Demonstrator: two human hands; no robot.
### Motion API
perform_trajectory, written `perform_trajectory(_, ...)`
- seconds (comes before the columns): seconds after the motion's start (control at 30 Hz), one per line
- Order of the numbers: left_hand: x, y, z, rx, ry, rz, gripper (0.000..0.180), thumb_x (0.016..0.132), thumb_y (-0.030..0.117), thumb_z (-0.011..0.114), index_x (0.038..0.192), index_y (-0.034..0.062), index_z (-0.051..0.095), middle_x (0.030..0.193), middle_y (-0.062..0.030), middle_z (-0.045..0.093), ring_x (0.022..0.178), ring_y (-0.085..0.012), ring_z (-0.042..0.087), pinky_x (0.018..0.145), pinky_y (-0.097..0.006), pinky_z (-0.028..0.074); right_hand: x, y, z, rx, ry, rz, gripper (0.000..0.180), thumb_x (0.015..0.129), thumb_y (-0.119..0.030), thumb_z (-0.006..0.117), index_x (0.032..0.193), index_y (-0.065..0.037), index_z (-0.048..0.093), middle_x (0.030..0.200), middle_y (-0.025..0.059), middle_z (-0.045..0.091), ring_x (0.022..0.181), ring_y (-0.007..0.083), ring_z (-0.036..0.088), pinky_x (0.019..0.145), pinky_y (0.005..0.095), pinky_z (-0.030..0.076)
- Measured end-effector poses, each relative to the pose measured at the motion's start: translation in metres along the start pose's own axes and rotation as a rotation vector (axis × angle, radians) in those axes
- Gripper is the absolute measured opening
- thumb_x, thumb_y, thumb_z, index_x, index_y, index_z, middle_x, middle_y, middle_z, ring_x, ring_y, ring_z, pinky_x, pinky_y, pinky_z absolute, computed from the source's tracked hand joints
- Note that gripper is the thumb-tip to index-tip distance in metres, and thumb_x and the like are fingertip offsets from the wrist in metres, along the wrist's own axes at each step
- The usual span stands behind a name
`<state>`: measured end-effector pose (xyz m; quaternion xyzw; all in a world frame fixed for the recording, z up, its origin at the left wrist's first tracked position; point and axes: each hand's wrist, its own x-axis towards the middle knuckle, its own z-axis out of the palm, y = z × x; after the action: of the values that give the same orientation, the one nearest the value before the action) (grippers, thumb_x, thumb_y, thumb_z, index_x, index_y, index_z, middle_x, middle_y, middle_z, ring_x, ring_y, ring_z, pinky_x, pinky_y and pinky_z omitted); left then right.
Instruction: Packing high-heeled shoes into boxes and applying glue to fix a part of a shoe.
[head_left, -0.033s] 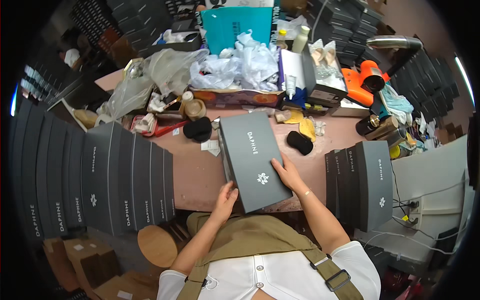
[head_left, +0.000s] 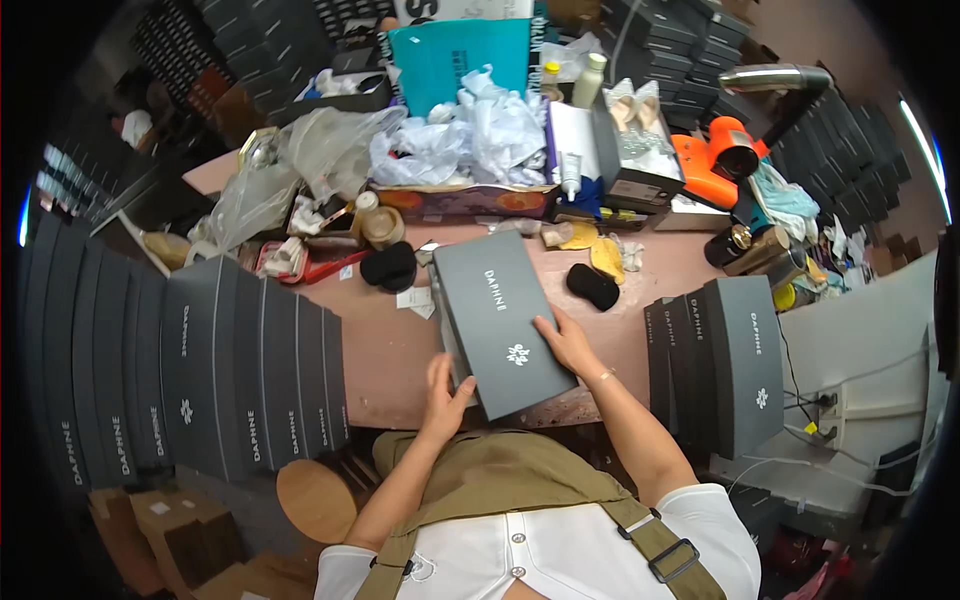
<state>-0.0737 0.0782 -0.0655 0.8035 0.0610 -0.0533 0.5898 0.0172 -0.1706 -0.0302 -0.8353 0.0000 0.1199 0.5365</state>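
Between hands: dark shoebox (head_left: pixel 503 322) on table (head_left: pixel 385 345); left hand (head_left: pixel 447 386) spread at near-left edge, right hand (head_left: pixel 566 340) flat on lid.

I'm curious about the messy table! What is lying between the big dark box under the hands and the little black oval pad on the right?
Nothing: in the head view, only bare pinkish table separates the dark box from the black pad.
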Motion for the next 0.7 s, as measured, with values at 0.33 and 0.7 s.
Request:
perform_trajectory(0.33, 0.063, -0.026, -0.02, -0.563, -0.266, -0.586, 0.059, 0.095, 0.035, 0.049, 0.137, -0.0022, 0.031, 0.125, -0.0172, 0.05, 0.109, -0.0258, 0.054, 0.09, -0.038, 0.047, 0.011, 0.032, 0.054, -0.113, 0.112, 0.153, 0.06, 0.086, -0.047, 0.056, 0.115, 0.005, 0.057, 0.112, 0.0276, 0.056, 0.102, 0.0402, 0.058, 0.089, 0.0431, 0.045)
perform_trajectory(0.7, 0.023, -0.073, -0.006, -0.608, -0.239, -0.546, 0.058, 0.089, 0.033, 0.058, 0.132, -0.0012, 0.038, 0.127, -0.0151, 0.049, 0.119, -0.0267, 0.045, 0.103, -0.038, 0.035, -0.043, 0.054, 0.061, 0.16, -0.044, 0.184, 0.067, 0.084, -0.043, 0.061, 0.135, -0.003, 0.041, 0.128, 0.0292, 0.044, 0.122, 0.039, 0.043, 0.103, 0.0413, 0.035)
